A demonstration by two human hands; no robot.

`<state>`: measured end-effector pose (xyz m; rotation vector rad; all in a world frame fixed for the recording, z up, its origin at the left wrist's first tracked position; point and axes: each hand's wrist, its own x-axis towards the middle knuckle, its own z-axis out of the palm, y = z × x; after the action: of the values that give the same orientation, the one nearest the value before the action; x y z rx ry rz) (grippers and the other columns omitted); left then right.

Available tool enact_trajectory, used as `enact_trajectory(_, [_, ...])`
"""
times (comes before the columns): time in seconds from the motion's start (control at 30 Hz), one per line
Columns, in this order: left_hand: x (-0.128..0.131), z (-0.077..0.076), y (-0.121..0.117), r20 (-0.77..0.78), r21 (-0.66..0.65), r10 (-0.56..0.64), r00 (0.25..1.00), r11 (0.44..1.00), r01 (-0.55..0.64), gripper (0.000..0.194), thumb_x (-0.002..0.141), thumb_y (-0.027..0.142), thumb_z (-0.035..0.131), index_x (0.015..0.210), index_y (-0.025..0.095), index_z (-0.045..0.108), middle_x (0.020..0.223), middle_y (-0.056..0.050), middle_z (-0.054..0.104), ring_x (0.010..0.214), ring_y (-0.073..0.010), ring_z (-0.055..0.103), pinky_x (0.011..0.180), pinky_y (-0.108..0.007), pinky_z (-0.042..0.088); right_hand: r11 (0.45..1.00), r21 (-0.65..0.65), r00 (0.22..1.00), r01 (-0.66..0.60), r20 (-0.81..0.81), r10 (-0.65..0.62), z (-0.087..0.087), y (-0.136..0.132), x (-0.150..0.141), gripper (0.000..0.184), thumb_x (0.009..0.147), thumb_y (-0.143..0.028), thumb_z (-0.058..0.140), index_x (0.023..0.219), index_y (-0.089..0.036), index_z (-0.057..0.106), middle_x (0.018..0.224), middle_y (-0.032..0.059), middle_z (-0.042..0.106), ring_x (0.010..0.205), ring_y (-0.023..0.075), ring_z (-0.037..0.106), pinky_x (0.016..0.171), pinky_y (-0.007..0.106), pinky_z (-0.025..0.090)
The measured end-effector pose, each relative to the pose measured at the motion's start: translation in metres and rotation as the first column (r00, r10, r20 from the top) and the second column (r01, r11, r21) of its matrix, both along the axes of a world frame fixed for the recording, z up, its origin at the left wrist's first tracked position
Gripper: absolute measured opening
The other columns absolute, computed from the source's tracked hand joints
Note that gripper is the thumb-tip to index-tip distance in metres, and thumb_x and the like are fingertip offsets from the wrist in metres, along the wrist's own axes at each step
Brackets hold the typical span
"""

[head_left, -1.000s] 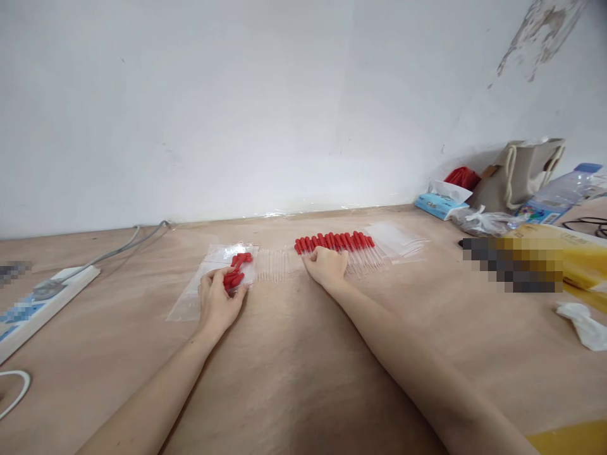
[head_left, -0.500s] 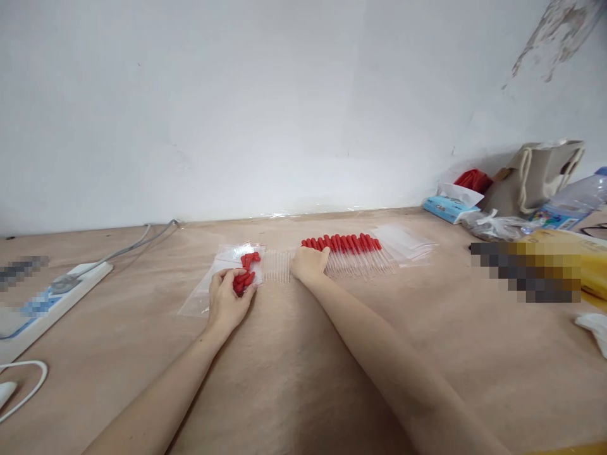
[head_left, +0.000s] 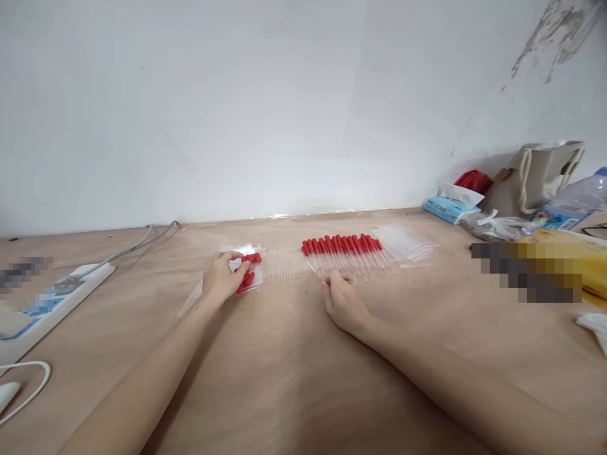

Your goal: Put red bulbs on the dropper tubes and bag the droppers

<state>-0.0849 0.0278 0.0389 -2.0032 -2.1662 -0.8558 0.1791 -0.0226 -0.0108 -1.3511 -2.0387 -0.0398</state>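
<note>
My left hand (head_left: 222,275) is over a small pile of red rubber bulbs (head_left: 245,281) on clear plastic bags (head_left: 190,297). Its thumb and fingers close on one bulb at the top of the pile. Right of the pile lies a row of thin clear glass tubes (head_left: 279,266). Farther right is a slanted row of droppers (head_left: 348,246), clear tubes with red bulbs on their upper ends. My right hand (head_left: 345,302) is at the near side of this row, fingers pinched at the lower end of the leftmost dropper (head_left: 312,264). The fingertips partly hide that end.
Flat zip bags (head_left: 408,245) lie behind the droppers' right end. A power strip (head_left: 90,278) with a grey cable is at left. At right stand a tissue pack (head_left: 450,208), a drawstring bag (head_left: 516,183), a plastic bottle (head_left: 569,202) and a yellow package (head_left: 559,253). A wall closes off the back.
My right hand has moved right and toward me, from the top of the dropper row's left end to its lower end. My left hand has shifted up and left over the bulbs.
</note>
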Motion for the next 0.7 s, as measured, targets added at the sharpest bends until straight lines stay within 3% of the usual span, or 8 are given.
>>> enact_trajectory(0.17, [0.005,-0.001,0.028,-0.095,-0.082,-0.026,0.995,0.996,0.018,0.034,0.069,0.041,0.055,0.093,0.019,0.063,0.091,-0.009,0.06,0.088,-0.0252,0.056,0.075,-0.033,0.042,0.993,0.1,0.983,-0.069,-0.161,0.084,-0.007,-0.021,0.029,0.011,0.085,-0.018,0.034,0.076,-0.019,0.039,0.066,-0.0001,0.053,0.061,0.0126,0.049,0.076,0.032,0.032])
enact_trajectory(0.33, [0.011,-0.002,0.037,-0.103,-0.089,-0.021,0.994,0.996,0.011,0.018,0.067,0.036,0.058,0.074,0.02,0.063,0.082,-0.009,0.06,0.085,-0.0277,0.056,0.071,-0.035,0.041,0.995,0.09,0.971,-0.049,-0.231,0.068,-0.002,-0.02,0.029,0.007,0.085,-0.017,0.037,0.083,-0.018,0.043,0.073,0.0023,0.056,0.068,0.0146,0.053,0.078,0.035,0.034])
enact_trajectory(0.5, [0.01,0.0,0.037,-0.048,-0.035,-0.015,0.999,0.999,0.013,0.015,0.07,0.036,0.056,0.072,0.02,0.055,0.078,-0.004,0.062,0.076,-0.0216,0.057,0.064,-0.03,0.041,0.995,0.09,0.985,-0.04,-0.163,0.054,-0.004,-0.019,0.028,0.027,0.085,-0.014,0.033,0.11,-0.016,0.045,0.087,0.0085,0.055,0.082,0.0182,0.051,0.076,0.035,0.037])
enact_trajectory(0.57, [0.011,0.002,0.032,0.039,0.057,-0.029,0.999,0.998,0.026,0.016,0.072,0.036,0.054,0.076,0.021,0.052,0.08,-0.003,0.061,0.071,-0.0184,0.057,0.062,-0.028,0.042,0.995,0.09,0.988,-0.039,-0.143,0.051,-0.006,-0.019,0.029,0.03,0.086,-0.014,0.031,0.111,-0.017,0.047,0.086,0.0088,0.054,0.082,0.0186,0.051,0.076,0.036,0.037])
enact_trajectory(0.63, [0.016,0.004,0.022,0.222,0.208,-0.083,0.971,0.977,0.036,0.019,0.073,0.036,0.054,0.081,0.02,0.05,0.079,-0.002,0.06,0.066,-0.0157,0.055,0.058,-0.026,0.042,0.995,0.088,0.987,-0.046,-0.15,0.059,-0.007,-0.018,0.03,0.029,0.085,-0.013,0.031,0.107,-0.017,0.049,0.085,0.0087,0.054,0.081,0.0185,0.051,0.077,0.036,0.037])
enact_trajectory(0.7, [0.025,0.003,0.004,0.444,0.321,-0.206,0.872,0.945,0.06,0.023,0.072,0.037,0.056,0.086,0.02,0.047,0.075,0.0,0.057,0.062,-0.0131,0.055,0.055,-0.024,0.042,0.995,0.081,0.983,-0.052,-0.171,0.066,-0.007,-0.017,0.03,0.027,0.085,-0.013,0.031,0.104,-0.018,0.051,0.086,0.0087,0.054,0.082,0.0185,0.052,0.077,0.037,0.037])
